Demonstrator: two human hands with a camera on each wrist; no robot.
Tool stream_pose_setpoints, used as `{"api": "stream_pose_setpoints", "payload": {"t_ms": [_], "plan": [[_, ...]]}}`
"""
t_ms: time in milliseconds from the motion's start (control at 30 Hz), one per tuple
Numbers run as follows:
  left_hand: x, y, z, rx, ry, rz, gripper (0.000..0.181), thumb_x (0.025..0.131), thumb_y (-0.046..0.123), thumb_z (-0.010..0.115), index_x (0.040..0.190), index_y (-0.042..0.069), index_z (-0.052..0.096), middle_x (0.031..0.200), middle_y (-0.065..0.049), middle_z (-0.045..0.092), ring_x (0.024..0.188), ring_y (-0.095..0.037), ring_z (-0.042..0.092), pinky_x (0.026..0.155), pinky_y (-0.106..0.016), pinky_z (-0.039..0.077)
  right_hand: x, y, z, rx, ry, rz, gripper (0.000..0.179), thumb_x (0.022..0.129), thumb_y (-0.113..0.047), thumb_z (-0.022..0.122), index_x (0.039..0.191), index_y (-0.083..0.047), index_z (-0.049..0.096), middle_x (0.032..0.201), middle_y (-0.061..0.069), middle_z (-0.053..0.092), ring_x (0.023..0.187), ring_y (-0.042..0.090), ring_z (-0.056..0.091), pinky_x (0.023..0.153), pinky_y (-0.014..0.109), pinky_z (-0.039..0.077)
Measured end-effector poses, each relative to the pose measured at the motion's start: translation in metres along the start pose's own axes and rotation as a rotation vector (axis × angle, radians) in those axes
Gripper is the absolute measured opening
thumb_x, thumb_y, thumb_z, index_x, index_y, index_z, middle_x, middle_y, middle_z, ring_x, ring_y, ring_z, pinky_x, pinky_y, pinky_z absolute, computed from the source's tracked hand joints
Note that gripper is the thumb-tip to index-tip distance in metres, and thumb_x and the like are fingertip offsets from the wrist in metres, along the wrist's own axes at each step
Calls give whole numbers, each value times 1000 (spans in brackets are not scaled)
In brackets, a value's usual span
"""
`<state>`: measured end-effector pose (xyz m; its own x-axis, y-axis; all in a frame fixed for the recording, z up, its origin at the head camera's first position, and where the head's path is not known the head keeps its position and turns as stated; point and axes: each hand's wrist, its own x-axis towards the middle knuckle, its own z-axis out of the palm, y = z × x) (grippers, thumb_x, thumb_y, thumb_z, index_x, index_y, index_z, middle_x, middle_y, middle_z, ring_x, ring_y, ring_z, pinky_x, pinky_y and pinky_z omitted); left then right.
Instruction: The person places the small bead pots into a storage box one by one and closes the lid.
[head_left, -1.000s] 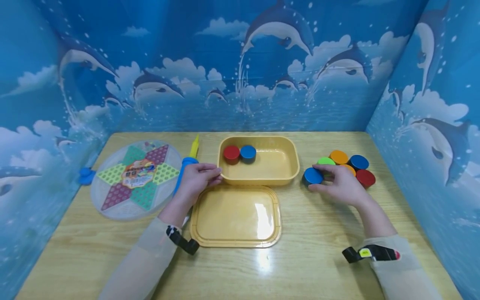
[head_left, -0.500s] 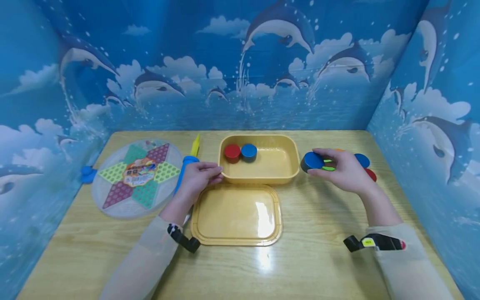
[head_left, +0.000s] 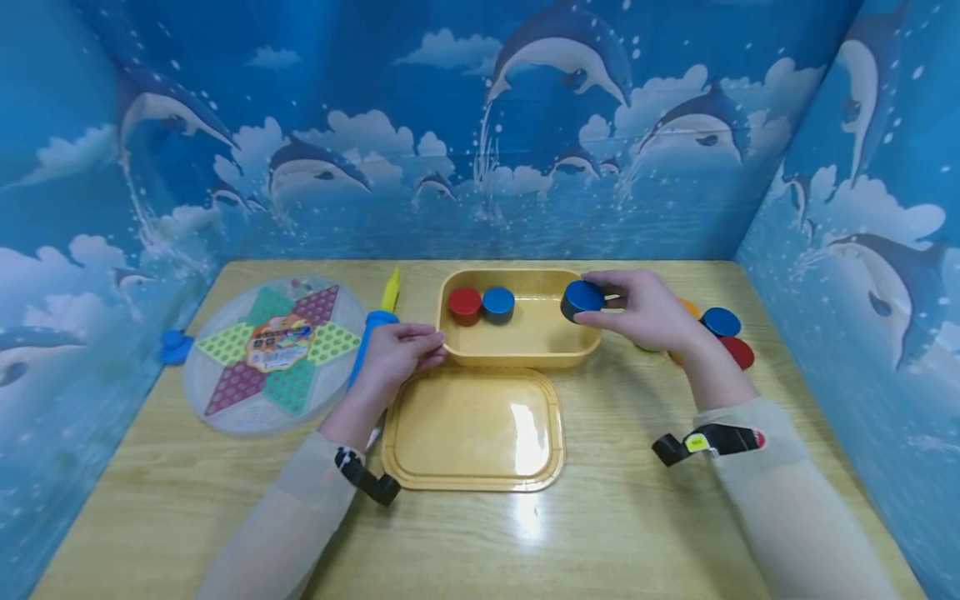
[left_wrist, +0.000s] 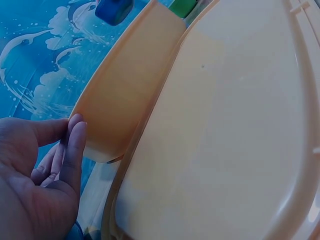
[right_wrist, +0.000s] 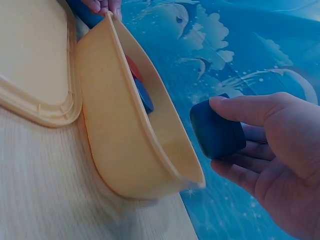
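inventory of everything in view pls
container: 1, yellow, centre
lid: 1, yellow, nearer than container
red piece, blue piece: 1 each, inside container
held piece: 1, blue, container's right end
loose pieces: 4+, orange, blue, red, green, right
round board: 1, multicoloured, left
small object: 1, blue, left of board
tool: 1, blue-yellow, right of board
table: 1, tan, beneath
backdrop: 1, blue, behind
left hand: 1, at container's rim
right hand: 1, gripping held piece
sleeves: 2, pale, forearms
cameras: 2, black, wrists

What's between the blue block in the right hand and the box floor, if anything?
Nothing visible. The right hand holds the blue block above the right end of the open box. The red block and another blue block sit at the left end, out of line; the lid lies flat in front.
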<state>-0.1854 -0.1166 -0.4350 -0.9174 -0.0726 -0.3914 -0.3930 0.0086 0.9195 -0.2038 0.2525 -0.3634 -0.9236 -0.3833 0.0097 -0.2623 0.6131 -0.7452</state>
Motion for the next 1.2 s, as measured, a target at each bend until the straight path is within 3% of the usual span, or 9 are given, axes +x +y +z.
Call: {"api": "stream_pose_setpoints", "payload": {"t_ms": [200,400,600,833,1067,1200], "plan": [[0,-1,0,-3,-6,17,28,100,7,76,124,-5,70,108,-22,74,88,-24,78,80,-35,67,25,-4,10,12,-74,5,70,95,-22,84,153,1,52,147,21,58,130,38,60,104,52,57],[3,-2,0,14,3,14,29,99,9,78,124,-3,71,106,-20,75,88,-25,78,80,-34,67,49,-6,22,-51,-117,2,64,91,-18,86,146,3,59,138,20,65,121,35,65,101,52,58],[3,-3,2,14,10,5,28,98,9,78,122,-3,71,104,-20,76,87,-25,78,79,-35,67,68,-1,35,-72,-148,23,61,91,-18,86,143,3,62,136,20,66,123,35,64,102,51,57],[2,-1,2,26,15,19,27,98,8,78,121,-3,71,101,-19,76,85,-24,78,78,-35,67,83,4,46,-80,-160,64,57,92,-16,86,140,3,63,140,22,63,130,38,60,110,52,52],[2,-2,0,-5,-2,40,28,98,4,77,122,-8,70,98,-21,76,81,-22,77,77,-35,67,92,10,55,-83,-174,90,60,91,-15,87,142,4,62,141,22,63,128,37,60,110,50,52],[2,-1,0,5,9,30,27,97,5,78,121,-6,70,99,-20,76,82,-23,77,77,-35,67,94,8,59,-82,-178,84,61,91,-16,86,142,6,61,141,23,62,127,38,60,109,50,52]]}}
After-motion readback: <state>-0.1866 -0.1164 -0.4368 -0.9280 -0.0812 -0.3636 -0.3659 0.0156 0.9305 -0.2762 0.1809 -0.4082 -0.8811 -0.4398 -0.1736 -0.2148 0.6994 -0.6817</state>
